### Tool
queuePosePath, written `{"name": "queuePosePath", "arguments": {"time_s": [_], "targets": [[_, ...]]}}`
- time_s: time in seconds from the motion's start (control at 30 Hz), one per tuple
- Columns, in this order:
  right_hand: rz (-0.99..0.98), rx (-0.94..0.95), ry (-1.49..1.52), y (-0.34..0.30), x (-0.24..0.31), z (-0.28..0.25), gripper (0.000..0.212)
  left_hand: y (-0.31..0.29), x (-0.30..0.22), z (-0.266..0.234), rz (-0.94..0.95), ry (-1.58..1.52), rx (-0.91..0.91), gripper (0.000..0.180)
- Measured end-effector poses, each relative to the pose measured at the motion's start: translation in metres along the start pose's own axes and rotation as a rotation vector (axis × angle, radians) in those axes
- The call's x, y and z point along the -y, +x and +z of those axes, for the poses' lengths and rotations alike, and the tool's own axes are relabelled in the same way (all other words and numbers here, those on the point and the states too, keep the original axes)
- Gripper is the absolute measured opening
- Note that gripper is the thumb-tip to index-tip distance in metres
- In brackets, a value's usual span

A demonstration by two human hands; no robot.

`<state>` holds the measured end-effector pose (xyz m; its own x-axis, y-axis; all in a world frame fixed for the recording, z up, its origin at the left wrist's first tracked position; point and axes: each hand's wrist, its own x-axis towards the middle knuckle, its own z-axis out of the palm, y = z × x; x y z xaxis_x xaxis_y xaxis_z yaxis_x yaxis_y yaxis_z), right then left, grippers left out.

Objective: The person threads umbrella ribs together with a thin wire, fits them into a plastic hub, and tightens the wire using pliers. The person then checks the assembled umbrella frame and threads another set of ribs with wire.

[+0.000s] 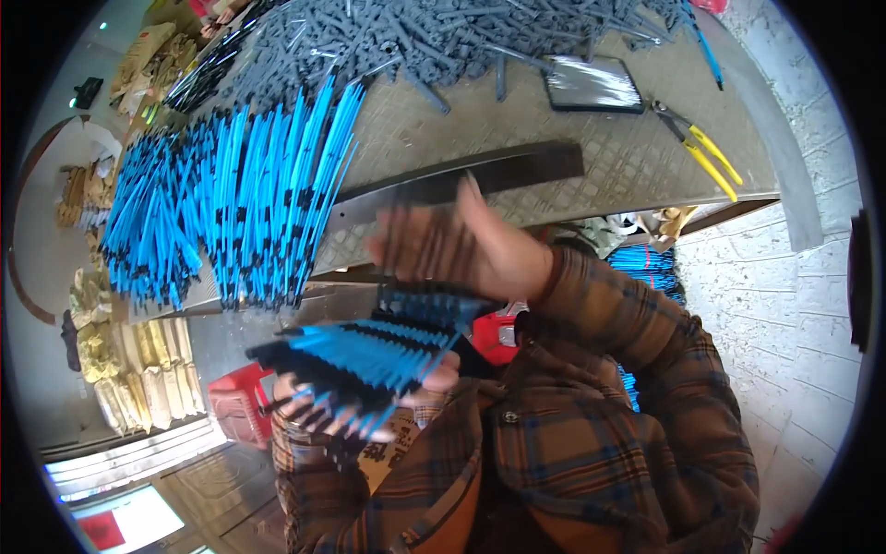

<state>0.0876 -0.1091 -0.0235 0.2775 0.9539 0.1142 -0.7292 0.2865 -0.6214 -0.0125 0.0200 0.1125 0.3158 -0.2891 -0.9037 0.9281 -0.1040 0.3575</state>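
Observation:
My left hand [288, 397] is closed around a fanned bunch of thin blue rods with black ends [374, 355], held in front of my body below the table edge. Parts of that hand are hidden under the bunch. Just above it is my right hand [480, 245], thumb raised and fingers stretched out, with the fingertips smeared by motion. Nothing shows gripped in it. Left of the hands, a large stack of the same blue rods [268, 194] lies along the table. A long dark metal bar [517, 166] lies on the table behind my right hand.
A heap of dark grey plastic parts [369, 42] covers the back of the table [415, 138]. Yellow-handled pliers [703, 152] and a dark-framed flat tray [593, 85] lie right. A red stool [240, 406] stands lower left. More blue rods [646, 268] sit below the table at right.

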Motion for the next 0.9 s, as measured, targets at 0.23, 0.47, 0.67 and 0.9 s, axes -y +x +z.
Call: {"name": "queuePosePath", "arguments": {"time_s": [0.23,0.47,0.67,0.9], "targets": [[-0.246,-0.681,-1.53,-0.023,0.158,-0.057,0.035,0.076,0.05,-0.049,1.279,0.222,0.099,0.06],[0.027,-0.589,-2.327,-0.075,0.198,-0.121,0.016,0.078,0.033,-0.029,1.16,0.006,0.117,0.039],[-0.102,-0.589,-2.354,-0.073,0.192,-0.12,0.01,0.086,0.034,-0.021,1.209,-0.059,0.047,0.036],[-0.158,-0.604,-2.33,-0.077,0.195,-0.123,0.012,0.108,0.032,-0.011,1.278,-0.144,-0.214,0.028]]}}
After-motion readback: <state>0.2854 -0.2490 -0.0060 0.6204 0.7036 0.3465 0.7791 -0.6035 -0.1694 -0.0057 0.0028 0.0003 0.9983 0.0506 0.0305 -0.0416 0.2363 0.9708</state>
